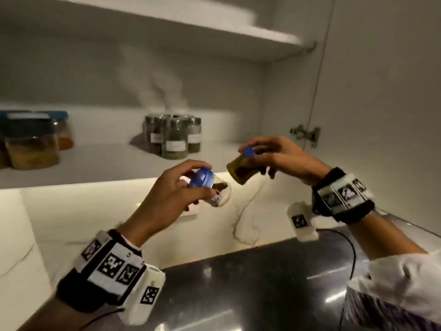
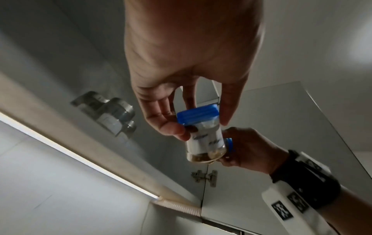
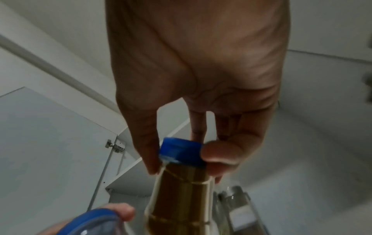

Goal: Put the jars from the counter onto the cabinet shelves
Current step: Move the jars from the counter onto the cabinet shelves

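Open cabinet, lower shelf (image 1: 100, 163) already stocked: large jars (image 1: 32, 144) at the left edge, a cluster of small labelled spice jars (image 1: 173, 136) near the middle, right portion bare toward the hinge (image 1: 305, 134). Upper shelf (image 1: 214, 32) seen only from beneath, contents hidden. Below, dark counter (image 1: 238, 283) with no jar in view on the visible part. Two jars in transit, both tilted, both short of the shelf's front edge. Left hand (image 1: 171, 194) clamped around the lid of a clear blue-lidded jar (image 1: 214, 189); right hand (image 1: 279, 156) pinching the blue cap of a brown-filled jar (image 1: 241, 170). Likely near the end: these two left to stand upright on the shelf, perhaps more out of view.
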A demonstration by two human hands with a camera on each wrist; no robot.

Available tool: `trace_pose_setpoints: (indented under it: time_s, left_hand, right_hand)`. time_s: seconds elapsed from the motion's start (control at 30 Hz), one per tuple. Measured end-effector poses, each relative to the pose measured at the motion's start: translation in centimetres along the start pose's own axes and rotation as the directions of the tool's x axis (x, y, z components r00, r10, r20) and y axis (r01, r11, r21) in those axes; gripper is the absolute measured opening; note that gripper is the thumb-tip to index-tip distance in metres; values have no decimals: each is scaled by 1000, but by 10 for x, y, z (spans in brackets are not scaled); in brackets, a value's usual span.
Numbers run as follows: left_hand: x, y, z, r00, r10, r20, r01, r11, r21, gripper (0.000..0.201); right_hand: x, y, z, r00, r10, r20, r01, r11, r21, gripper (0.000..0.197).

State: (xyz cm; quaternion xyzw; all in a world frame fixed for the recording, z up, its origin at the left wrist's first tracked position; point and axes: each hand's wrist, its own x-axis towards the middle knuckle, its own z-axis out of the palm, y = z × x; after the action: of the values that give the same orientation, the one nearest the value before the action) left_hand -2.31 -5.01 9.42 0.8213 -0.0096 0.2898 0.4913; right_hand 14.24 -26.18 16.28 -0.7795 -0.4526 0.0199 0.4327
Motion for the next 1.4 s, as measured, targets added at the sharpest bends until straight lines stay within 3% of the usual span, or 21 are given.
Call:
trace_pose_setpoints:
  time_s: [0.1, 0.2, 0.43, 0.5, 0.67, 0.77, 0.87, 0.97, 1.13, 1.27, 1.4]
  left_hand:
    - [37, 30, 0, 994, 109, 19, -110, 989, 99, 46]
    - [83, 43, 0, 989, 144, 34, -148, 963, 224, 45]
    - [181, 49, 13, 998, 59, -12, -43, 840, 540, 39]
    - [203, 45, 20, 1000, -8, -2, 7, 805, 594, 40]
    - [249, 29, 43, 989, -143, 30, 86, 736, 671, 40]
    - [270, 20, 56, 975, -215, 52, 119, 707, 697, 35]
    - [290, 13, 65, 961, -273, 45, 155, 668, 728, 33]
    - [310, 8, 69, 955, -297, 5, 186, 610, 770, 32]
    - [341, 1, 75, 941, -333, -55, 247, 570, 783, 38]
    - [380, -21, 79, 933, -349, -94, 284, 546, 788, 63]
    - [399, -37, 85, 918, -379, -114, 321, 547, 773, 70]
  right_hand:
    - [34, -17, -35, 996, -68, 51, 78, 969, -234, 38]
    - [72, -20, -53, 989, -101, 108, 137, 905, -404, 40]
    - [167, 19, -61, 988, -67, 135, 143, 702, -698, 32]
    - [186, 37, -57, 988, -8, 155, 121, 672, -731, 22]
    - [215, 83, -42, 947, 187, 262, 108, 584, -805, 20]
    - [219, 97, -41, 931, 211, 299, 107, 624, -774, 20]
    - [224, 103, -46, 966, 146, 212, 56, 685, -726, 35]
    - [234, 109, -51, 972, 201, 124, -26, 614, -789, 47]
    - [247, 112, -65, 954, 258, 154, -45, 629, -776, 32]
    - [259, 117, -67, 957, 281, 76, -109, 590, -800, 34]
    - [305, 150, -71, 973, 231, 26, -106, 540, -835, 41]
